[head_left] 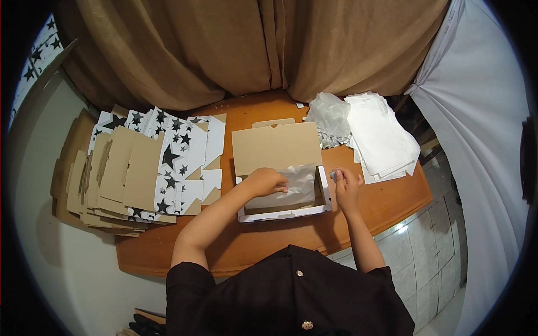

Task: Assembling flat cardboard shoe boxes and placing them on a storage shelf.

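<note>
A cardboard box (246,216), white outside and brown inside, stands with its lid raised on the table in front of me. In it lies a thin, whitish, see-through sheet (300,187), creased and slightly shiny; I cannot tell whether it is paper or plastic. My left hand (268,182) reaches over the box's left side, its fingers closed at the sheet's left edge. Just off the box's right wall, my right hand (347,185) pinches a small bluish-grey piece (333,175), too small to name. The fingers partly cover that piece.
Flattened cardboard boxes (143,171), some white with black stars, are piled at the left on the wooden table (381,201). Behind the open box, to the right, sit a crumpled translucent plastic bag (329,115) and a stack of white sheets (381,134). A brown curtain (241,50) hangs behind.
</note>
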`<state>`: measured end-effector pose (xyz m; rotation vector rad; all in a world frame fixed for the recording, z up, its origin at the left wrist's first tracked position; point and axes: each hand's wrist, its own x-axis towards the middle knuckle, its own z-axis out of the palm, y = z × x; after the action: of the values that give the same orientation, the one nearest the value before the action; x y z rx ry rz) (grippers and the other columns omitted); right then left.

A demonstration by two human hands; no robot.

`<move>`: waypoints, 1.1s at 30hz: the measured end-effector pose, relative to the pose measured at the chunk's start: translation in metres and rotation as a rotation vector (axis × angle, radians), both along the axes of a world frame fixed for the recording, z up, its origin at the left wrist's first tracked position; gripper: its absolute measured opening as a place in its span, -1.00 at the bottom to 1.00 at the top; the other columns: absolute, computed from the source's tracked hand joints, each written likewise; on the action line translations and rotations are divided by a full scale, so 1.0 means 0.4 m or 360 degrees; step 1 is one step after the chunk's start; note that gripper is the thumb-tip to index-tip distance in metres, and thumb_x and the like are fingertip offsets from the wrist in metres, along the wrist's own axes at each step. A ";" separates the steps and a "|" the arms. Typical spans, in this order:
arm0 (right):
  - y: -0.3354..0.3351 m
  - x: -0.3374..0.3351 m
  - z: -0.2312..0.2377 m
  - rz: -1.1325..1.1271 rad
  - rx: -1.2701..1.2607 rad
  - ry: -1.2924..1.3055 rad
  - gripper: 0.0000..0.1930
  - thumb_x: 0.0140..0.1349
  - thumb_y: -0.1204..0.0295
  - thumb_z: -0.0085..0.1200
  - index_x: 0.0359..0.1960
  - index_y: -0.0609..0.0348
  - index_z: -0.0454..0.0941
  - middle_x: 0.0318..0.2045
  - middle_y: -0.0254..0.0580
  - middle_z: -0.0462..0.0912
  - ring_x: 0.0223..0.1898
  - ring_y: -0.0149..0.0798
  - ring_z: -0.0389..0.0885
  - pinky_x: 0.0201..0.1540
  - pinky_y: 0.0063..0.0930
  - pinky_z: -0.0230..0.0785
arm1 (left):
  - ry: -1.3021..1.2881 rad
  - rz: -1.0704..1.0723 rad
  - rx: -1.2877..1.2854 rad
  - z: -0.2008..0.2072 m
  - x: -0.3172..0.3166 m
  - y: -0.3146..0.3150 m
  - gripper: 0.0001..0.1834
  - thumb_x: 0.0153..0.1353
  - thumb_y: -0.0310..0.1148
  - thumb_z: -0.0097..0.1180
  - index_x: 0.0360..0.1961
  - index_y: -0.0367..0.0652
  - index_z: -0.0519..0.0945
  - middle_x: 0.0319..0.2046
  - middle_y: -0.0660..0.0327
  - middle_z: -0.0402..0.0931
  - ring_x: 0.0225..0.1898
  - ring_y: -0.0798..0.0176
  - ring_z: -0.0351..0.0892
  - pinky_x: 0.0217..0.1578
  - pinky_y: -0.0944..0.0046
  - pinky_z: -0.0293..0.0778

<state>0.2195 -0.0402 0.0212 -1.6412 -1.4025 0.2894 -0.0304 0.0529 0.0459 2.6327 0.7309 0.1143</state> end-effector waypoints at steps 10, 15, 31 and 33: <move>-0.025 -0.061 -0.007 0.0876 -0.0435 -0.0178 -0.85 0.22 0.34 -0.05 -0.38 0.10 0.52 -0.48 -0.20 0.58 -0.36 -0.22 0.54 0.04 -0.11 0.07 | 0.0234 -0.0100 -0.0457 -0.081 0.025 -0.129 -0.68 0.25 -0.09 -0.09 -0.25 -0.09 0.55 -0.36 -0.01 0.56 -0.28 -0.08 0.55 -0.27 -0.01 0.41; 0.086 -0.115 0.022 0.1063 -0.0458 -0.0039 -0.79 0.16 0.34 0.02 -0.38 0.26 0.57 -0.47 -0.03 0.61 -0.41 -0.05 0.57 -0.34 -0.27 0.37 | 0.0236 -0.0017 -0.0541 -0.056 0.004 -0.164 -0.67 0.28 -0.13 -0.16 -0.09 -0.07 0.50 -0.29 -0.04 0.55 -0.22 -0.11 0.53 -0.20 -0.03 0.40; 0.092 -0.089 0.117 0.1101 -0.0937 -0.0398 -0.85 0.15 0.40 -0.03 -0.34 0.18 0.55 -0.37 -0.02 0.61 -0.28 -0.04 0.57 -0.23 -0.27 0.38 | -0.0012 0.0311 -0.0304 -0.143 -0.011 -0.057 -0.75 0.19 -0.12 -0.01 -0.29 -0.04 0.56 -0.41 0.12 0.58 -0.32 -0.01 0.56 -0.34 0.02 0.42; 0.076 -0.092 0.130 0.0806 -0.0745 -0.0365 -0.86 0.13 0.46 -0.06 -0.35 0.17 0.54 -0.38 0.03 0.60 -0.27 0.04 0.56 -0.22 -0.23 0.39 | 0.0007 0.0274 -0.0113 -0.153 0.015 -0.045 -0.78 0.16 -0.16 0.02 -0.32 -0.04 0.57 -0.44 0.15 0.57 -0.39 -0.01 0.56 -0.40 0.02 0.42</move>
<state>0.1825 -0.0097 0.0734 -1.6946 -2.0376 0.7900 -0.0243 0.0347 -0.0154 2.5005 0.9448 0.1285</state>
